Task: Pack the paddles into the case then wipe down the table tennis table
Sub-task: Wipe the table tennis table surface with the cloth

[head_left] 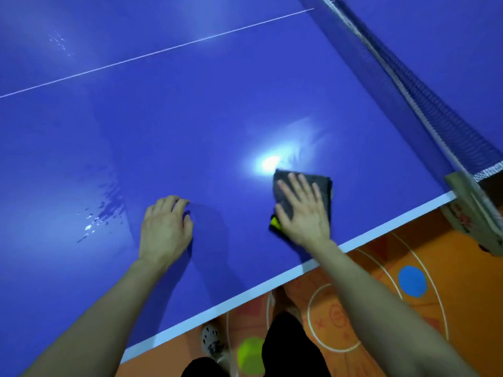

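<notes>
The blue table tennis table [190,126] fills most of the view, its white edge running from lower left to right. My right hand [302,210] lies flat with spread fingers on a folded grey cloth [321,186], pressing it onto the table near the edge. A yellow and black bit [275,223] shows under the cloth by my thumb. My left hand [164,227] rests on the bare table with curled fingertips, holding nothing. No paddles or case are in view.
The net [424,104] runs diagonally at the right, clamped by a post [473,213] at the table edge. Wet droplets [95,221] sit left of my left hand. Below the edge is orange patterned floor [381,308], my legs and a shoe [211,341].
</notes>
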